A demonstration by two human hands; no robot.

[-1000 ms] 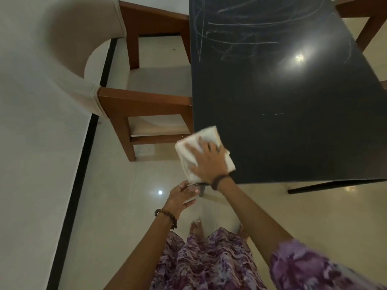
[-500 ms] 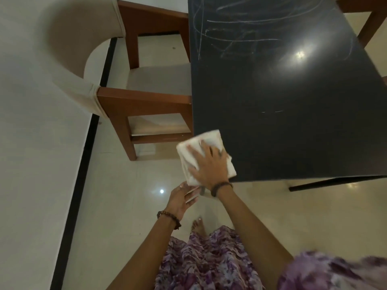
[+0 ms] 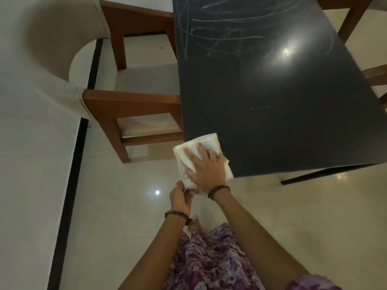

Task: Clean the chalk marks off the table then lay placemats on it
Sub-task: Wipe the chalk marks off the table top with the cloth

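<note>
Both hands work at the near corner of the dark surface (image 3: pixel 272 126). Nearest, the left hand (image 3: pixel 181 198) sits cupped just below the edge, fingers loosely curled with no firm grip on anything, likely placed to catch chalk dust or steady the cloth's overhang. Just beyond, the right hand (image 3: pixel 206 166) presses flat, fingers spread, on a folded white cloth (image 3: pixel 201 143) that laps over the corner, spreading pressure for wiping. Farther off, the chalk marks (image 3: pixel 228 36) remain at the far end, so cleaning looks barely begun. No placemats are visible. Beside the left edge stands a wooden chair (image 3: pixel 129 103).
</note>
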